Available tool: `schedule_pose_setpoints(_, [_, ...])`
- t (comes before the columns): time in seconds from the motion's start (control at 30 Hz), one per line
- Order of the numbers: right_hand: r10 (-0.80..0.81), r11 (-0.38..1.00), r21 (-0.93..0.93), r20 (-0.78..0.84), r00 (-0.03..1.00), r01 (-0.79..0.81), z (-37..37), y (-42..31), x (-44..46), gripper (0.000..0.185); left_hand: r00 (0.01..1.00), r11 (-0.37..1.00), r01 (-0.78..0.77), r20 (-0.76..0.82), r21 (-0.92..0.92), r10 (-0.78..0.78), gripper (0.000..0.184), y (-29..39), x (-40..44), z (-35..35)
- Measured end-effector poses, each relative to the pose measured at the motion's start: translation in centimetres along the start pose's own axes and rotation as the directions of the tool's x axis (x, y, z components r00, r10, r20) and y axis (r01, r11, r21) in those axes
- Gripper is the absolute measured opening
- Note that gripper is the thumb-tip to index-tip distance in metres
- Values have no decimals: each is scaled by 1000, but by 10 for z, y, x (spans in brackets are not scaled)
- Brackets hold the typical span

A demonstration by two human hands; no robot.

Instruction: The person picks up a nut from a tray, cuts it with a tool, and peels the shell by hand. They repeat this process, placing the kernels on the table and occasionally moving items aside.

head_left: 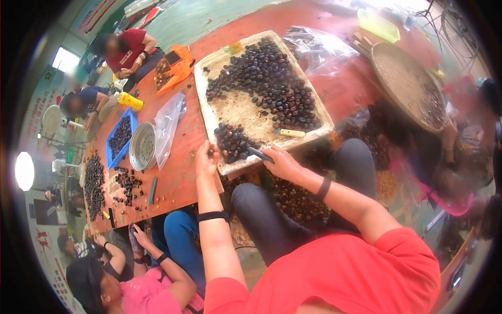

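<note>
Head view, near to far. Your left hand [207,159], at the tray's near left corner, has its fingers curled around a small dark seed [211,153]. Your right hand [284,164], just beyond the near rim, is closed around a dark-handled tool [260,155], which points left toward the small pile [231,142] of dark seeds in the tray's near left part. The pale, stained tray [236,111] rests on the red table [180,186]; a yellow-handled tool [292,133] lies inside near its right side, and a larger heap [269,73] of seeds spreads across the far and right parts. Left of the tray are a clear bag [168,128], a round metal colander [141,147] and a blue tray [113,158] holding dark seeds. Right of it, a co-worker's hand [450,131] is near a wide round basket [400,78]; blur there makes any contact uncertain. Farther off lie an orange bag [182,67] at left, a crumpled plastic bag [323,49] beyond the heap, and a yellow-green basket [378,26] at far right.
</note>
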State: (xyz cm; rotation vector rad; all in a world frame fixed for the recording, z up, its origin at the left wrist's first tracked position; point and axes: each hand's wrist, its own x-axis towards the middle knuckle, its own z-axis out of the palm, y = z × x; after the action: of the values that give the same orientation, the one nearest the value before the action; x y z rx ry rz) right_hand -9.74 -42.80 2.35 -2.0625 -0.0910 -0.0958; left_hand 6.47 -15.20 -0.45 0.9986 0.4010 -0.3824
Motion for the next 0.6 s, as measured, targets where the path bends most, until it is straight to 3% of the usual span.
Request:
schedule_pose_setpoints(0.03, [-8, 1000, 2, 12, 1000, 8, 0, -2, 1, 34, 1000, 1000, -8, -10, -7, 8, 19, 0, -7, -7])
schedule_pose_setpoints(0.1, [-8, 1000, -13, 31, 999, 8, 2, -7, 2, 34, 988, 836, -51, -151, -546, -39, 13, 0, -28, -20])
schedule_pose_setpoints(0.13, [-5, 1000, -25, 45, 999, 7, 6, -9, 5, 33, 997, 808, -41, -72, -588, -1, 20, 1, -39, -30])
schedule_pose_setpoints(0.23, [-9, 1000, 1, 96, 995, 9, 20, -25, 12, 33, 996, 811, -91, -65, -577, 65, 27, 5, -73, -44])
schedule_pose_setpoints(0.27, [-74, 997, 9, 87, 994, 73, 31, -24, 16, 32, 989, 877, -132, -119, -463, 86, 30, 6, -78, -50])
schedule_pose_setpoints(0.3, [-88, 996, 11, 110, 990, 88, 36, -34, 20, 32, 986, 867, -153, -138, -474, 98, 30, 7, -83, -57])
schedule_pose_setpoints(0.37, [-89, 996, 33, 163, 983, 84, 45, -53, 25, 32, 979, 982, -169, -126, -89, 157, 28, 9, -91, -67])
schedule_pose_setpoints(0.4, [-104, 994, 33, 185, 977, 100, 49, -62, 29, 31, 975, 987, -162, -151, 6, 161, 30, 11, -95, -71])
schedule_pose_setpoints(0.43, [-109, 994, 31, 195, 975, 106, 57, -68, 33, 31, 974, 986, -167, -158, -2, 165, 30, 12, -97, -75])
schedule_pose_setpoints(0.5, [-136, 991, 34, 235, 963, 131, 72, -79, 42, 31, 960, 923, -167, -157, 346, 232, 33, 15, -103, -83])
schedule_pose_setpoints(0.53, [-126, 992, 25, 241, 962, 123, 80, -83, 45, 32, 958, 925, -165, -166, 341, 232, 33, 17, -105, -87])
schedule_pose_setpoints(0.6, [-162, 987, 38, 248, 955, 158, 97, -86, 51, 33, 954, 810, -150, -132, 567, 270, 36, 17, -103, -97])
